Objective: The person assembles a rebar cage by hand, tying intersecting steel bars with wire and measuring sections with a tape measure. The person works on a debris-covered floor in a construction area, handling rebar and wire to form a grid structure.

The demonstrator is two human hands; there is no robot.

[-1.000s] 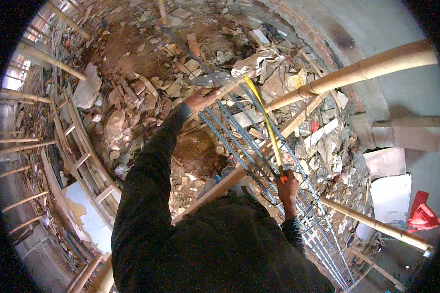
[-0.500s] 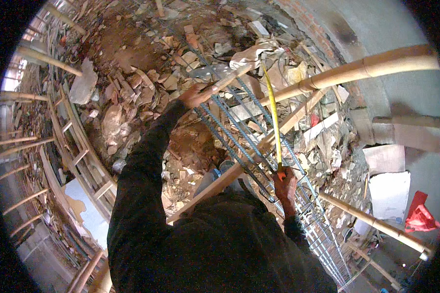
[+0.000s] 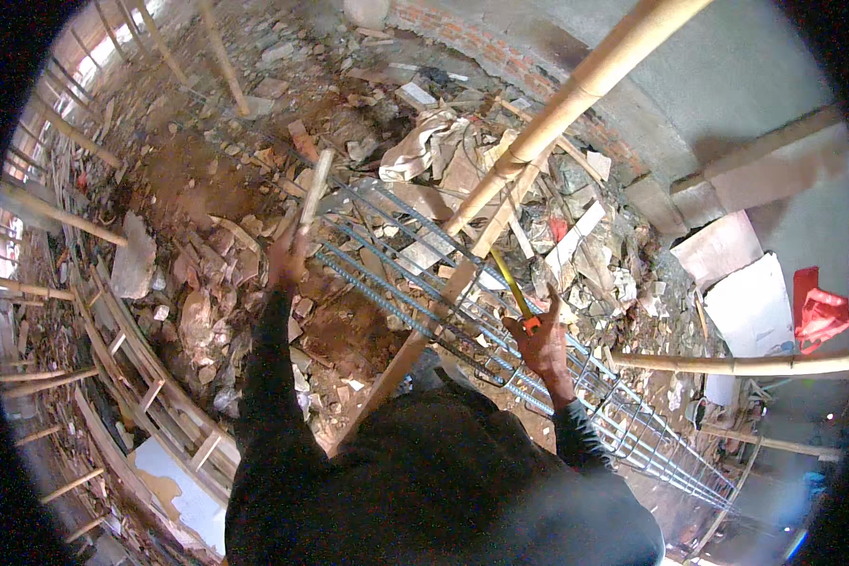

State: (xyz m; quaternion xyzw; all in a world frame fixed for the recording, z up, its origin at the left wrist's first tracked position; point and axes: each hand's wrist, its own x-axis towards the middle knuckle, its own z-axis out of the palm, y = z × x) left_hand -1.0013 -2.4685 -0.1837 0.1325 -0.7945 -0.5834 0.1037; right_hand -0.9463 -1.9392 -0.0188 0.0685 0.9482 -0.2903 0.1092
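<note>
My left hand (image 3: 287,260) is closed around the lower end of a short wooden stick (image 3: 318,186), which points up and away over the rubble. It is just left of the free ends of several steel reinforcing bars (image 3: 368,283). My right hand (image 3: 541,351) holds an orange tape measure (image 3: 532,324) above the bars, its index finger stretched out. From the case a short length of yellow blade (image 3: 508,280) reaches forward. The bars belong to a long rebar cage (image 3: 623,420) that runs off to the lower right. A wooden board (image 3: 393,370) crosses underneath them.
A thick bamboo pole (image 3: 585,85) slants across the upper right. Another bamboo pole (image 3: 726,363) lies at right, near white sheets (image 3: 753,307) and a red bag (image 3: 821,321). Broken rubble (image 3: 198,321) covers the ground. A wooden ladder-like frame (image 3: 141,377) lies at left.
My left hand has moved left from the bars, swinging the stick more upright. Less yellow blade shows out of the tape measure. The whole view has turned, shifting the poles and cage.
</note>
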